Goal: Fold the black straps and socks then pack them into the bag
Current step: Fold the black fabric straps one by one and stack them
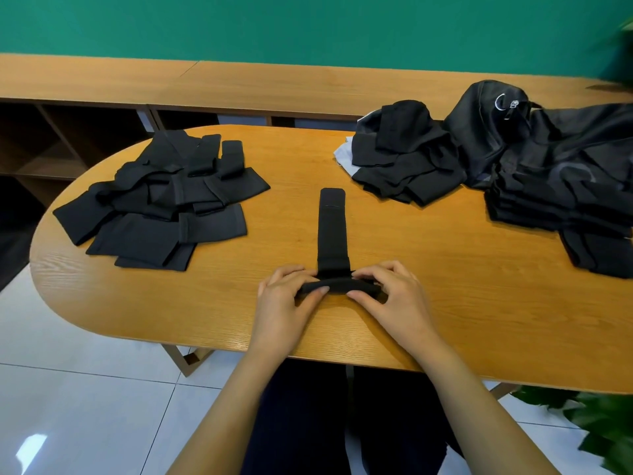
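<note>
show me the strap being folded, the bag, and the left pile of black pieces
strap (331, 228): head view, middle of its flat, unrolled length
bag (479, 138): head view, dark front side below the metal ring
left pile (164, 200): head view, middle of the heap

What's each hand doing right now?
Left hand: pinching the rolled near end of the black strap.
Right hand: pinching the same rolled end.
</note>
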{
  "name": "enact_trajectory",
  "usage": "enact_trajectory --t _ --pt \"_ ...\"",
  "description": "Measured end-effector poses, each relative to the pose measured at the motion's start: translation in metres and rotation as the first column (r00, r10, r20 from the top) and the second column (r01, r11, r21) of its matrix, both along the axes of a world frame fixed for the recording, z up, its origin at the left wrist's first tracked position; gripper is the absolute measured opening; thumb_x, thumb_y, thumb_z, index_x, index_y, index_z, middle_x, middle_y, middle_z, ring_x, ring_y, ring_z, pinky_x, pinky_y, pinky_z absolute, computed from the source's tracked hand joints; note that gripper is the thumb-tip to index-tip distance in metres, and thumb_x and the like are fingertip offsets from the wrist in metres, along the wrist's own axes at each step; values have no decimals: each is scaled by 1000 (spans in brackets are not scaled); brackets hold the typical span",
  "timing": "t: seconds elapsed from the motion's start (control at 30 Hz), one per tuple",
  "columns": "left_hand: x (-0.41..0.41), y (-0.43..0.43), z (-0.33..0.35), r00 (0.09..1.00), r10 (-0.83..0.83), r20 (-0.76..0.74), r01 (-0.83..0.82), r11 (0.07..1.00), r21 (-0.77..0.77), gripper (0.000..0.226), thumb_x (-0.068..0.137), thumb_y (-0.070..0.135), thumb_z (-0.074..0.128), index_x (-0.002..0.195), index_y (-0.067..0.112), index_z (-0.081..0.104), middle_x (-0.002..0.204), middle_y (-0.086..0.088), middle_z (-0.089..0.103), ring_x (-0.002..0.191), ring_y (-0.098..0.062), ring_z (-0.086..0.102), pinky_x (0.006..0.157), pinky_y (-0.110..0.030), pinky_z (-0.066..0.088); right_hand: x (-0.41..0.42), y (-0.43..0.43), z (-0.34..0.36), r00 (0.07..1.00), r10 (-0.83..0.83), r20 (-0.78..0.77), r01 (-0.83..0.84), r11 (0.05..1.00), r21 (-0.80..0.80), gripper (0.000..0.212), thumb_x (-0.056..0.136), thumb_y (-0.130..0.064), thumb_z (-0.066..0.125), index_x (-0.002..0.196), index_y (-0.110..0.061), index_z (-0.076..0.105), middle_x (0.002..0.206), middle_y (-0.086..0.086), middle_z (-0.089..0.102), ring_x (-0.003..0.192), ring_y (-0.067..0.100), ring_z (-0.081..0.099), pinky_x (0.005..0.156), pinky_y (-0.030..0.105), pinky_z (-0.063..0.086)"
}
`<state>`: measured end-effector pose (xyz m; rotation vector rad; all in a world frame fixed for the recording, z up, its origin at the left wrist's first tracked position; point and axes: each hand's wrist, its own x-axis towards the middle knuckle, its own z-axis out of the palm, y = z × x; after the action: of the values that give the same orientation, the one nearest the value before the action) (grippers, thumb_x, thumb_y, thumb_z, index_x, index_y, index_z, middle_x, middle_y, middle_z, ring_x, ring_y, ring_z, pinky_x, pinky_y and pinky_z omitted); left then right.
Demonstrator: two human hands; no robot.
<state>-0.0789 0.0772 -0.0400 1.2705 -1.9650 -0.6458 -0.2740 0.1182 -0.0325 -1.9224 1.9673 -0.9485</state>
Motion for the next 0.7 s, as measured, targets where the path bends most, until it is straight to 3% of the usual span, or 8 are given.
enact_trajectory --t 0.1,0.17,0.23,0.33,0.43,0.6,0.7 --pt "1 3 2 995 34 -95 -26 997 78 21 86 49 59 102 38 66 106 15 59 111 -15 52 98 -35 40 -1 -2 -1 998 -7 56 6 1000 24 24 86 -39 68 109 -38 60 109 -16 58 108 8 51 92 28 42" --pt "2 4 4 992 26 -126 -15 996 84 18 82 58 53 94 46 59 99 12 61 101 -16 55 90 -37 47 -1 -2 -1 994 -9 112 8 1000 9 24 87 -37 67 107 -40 53 106 -16 60 105 8 55 92 31 48" --pt "2 5 6 991 15 -137 -5 998 68 11 84 50 61 94 46 57 94 15 61 94 -10 57 85 -33 49 0 -1 -1 985 -22 172 22 1000 3 27 88 -38 65 107 -44 47 106 -14 60 104 9 58 90 34 53" --pt "2 6 7 983 18 -181 -10 999 47 23 86 25 69 107 33 62 89 14 66 89 -4 61 83 -21 47 0 1 -1 973 -40 227 44 999 -15 32 87 -50 59 114 -53 41 110 -13 62 105 9 60 89 38 54" --pt "3 6 7 974 59 -218 -49 998 50 36 87 14 69 120 21 59 80 10 66 83 -4 62 76 -8 42 0 2 0 954 -25 298 26 1000 -1 51 81 -60 57 127 -53 37 113 -10 65 108 7 61 91 35 53" --pt "3 6 5 971 103 -215 -97 995 36 61 87 15 70 140 19 42 75 7 63 79 -4 63 81 -6 43 -1 0 -2 970 -21 243 16 1000 25 69 89 -30 69 146 -34 30 95 -16 60 92 -2 58 81 16 48" --pt "2 6 4 972 129 -194 -121 991 56 64 86 19 71 142 20 40 77 5 61 77 -8 62 79 -10 46 -1 0 -1 975 -68 211 69 998 6 72 87 -27 72 146 -30 31 84 -13 54 79 4 55 72 15 45"
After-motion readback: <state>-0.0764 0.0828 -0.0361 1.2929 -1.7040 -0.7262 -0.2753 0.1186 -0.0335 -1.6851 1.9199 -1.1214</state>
